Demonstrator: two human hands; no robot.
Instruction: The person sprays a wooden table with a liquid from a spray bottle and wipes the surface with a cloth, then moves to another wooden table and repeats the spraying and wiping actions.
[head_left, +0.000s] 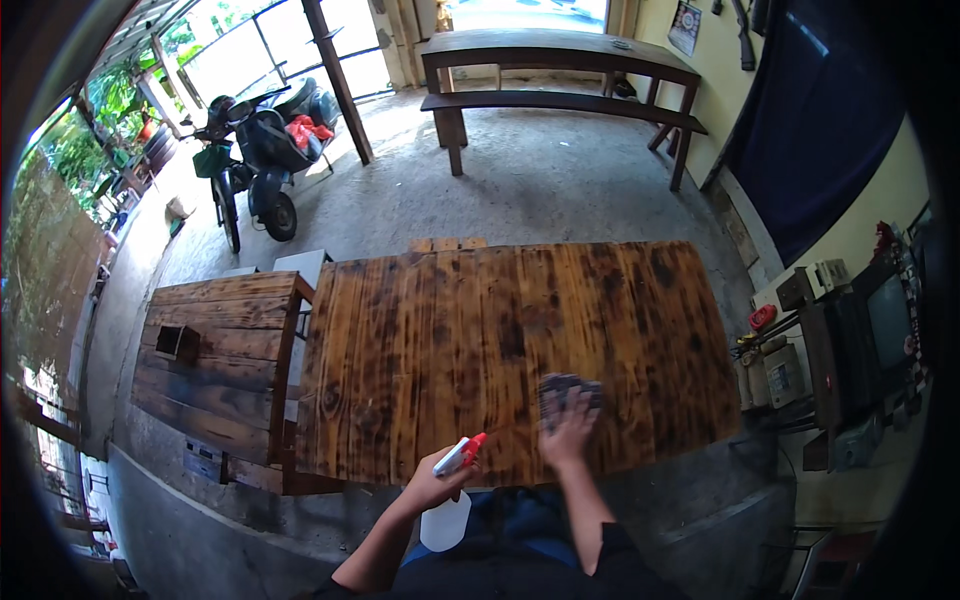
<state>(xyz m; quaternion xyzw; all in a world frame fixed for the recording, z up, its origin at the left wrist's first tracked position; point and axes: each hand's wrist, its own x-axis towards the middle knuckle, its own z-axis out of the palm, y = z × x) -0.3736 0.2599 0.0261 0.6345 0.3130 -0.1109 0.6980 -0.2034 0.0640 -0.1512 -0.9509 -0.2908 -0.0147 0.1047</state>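
My left hand (441, 480) grips a spray bottle (446, 523) by its neck, near the table's front edge. The bottle has a translucent white body and a red and white trigger head, its nozzle pointing out over the wood. Under my right hand (568, 435) a dark grey, patterned cloth (561, 386) lies pressed against the tabletop, the fingers spread over it and hiding part of it. Both hands are at a large wooden table (465, 345) made of planks with dark scorched-looking grain.
A lower wooden table (225, 360) adjoins on the left, bearing a small open wooden box (178, 343). At right stand an old television (885, 315) and other appliances. Farther off are a motorbike (262, 142), a bench (555, 106) and a long dark table (555, 52).
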